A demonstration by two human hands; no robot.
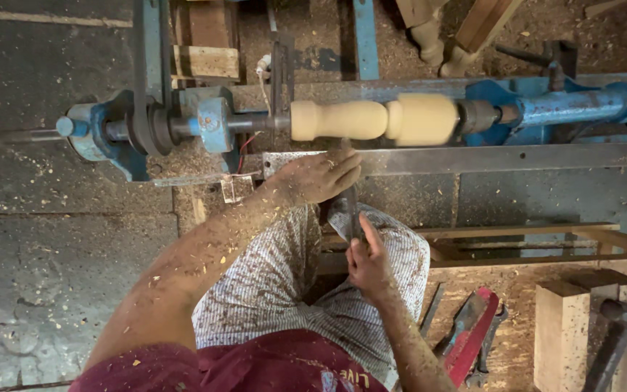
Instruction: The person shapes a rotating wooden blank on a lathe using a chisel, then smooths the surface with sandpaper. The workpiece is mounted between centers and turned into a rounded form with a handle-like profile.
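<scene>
A pale turned wooden piece [371, 120] with rounded bulges is mounted crosswise on a blue lathe [146, 127]. My left hand [321, 176] rests on the grey metal tool rest [473, 156], pressing down the front end of a dark chisel [352, 207] that points up at the wood. My right hand [366, 265] grips the chisel's handle end, lower down, above my knee in checked cloth. Both arms are speckled with wood chips.
The lathe's blue tailstock [567, 105] sits at right. Turned wooden legs [429, 36] lie beyond the lathe. A wooden frame [546, 243], a wood block [562, 330], a hammer [618, 327] and a red tool [473, 330] lie at right. Sawdust covers the floor.
</scene>
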